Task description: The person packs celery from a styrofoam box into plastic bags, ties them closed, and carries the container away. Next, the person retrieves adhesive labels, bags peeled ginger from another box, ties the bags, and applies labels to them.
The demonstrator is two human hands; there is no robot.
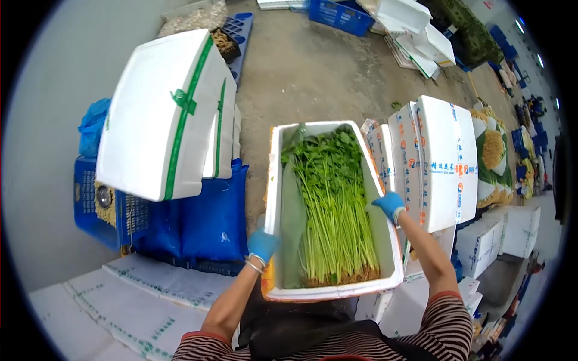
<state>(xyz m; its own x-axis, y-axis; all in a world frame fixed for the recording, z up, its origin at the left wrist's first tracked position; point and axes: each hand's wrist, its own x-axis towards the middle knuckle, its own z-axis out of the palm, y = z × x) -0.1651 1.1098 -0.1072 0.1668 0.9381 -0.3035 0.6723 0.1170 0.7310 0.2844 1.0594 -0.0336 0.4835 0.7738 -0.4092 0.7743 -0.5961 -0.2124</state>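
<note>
In front of my body is an open white foam box (394,274) filled with leafy green celery (337,204). Its leaves point away from me and the rooty ends lie at the near side. Greenish plastic film (293,222) lines the box's left side. My left hand (263,243), in a blue glove, grips the outside of the left wall. My right hand (389,204), gloved the same way, holds the right wall with its fingers over the rim.
Tall white foam boxes with green tape (159,114) stand at left, above blue bags (211,210) and a blue crate (96,204). Printed foam boxes (445,162) stand close on the right. Concrete floor (301,66) stretches ahead, with a blue crate (340,17) farther off.
</note>
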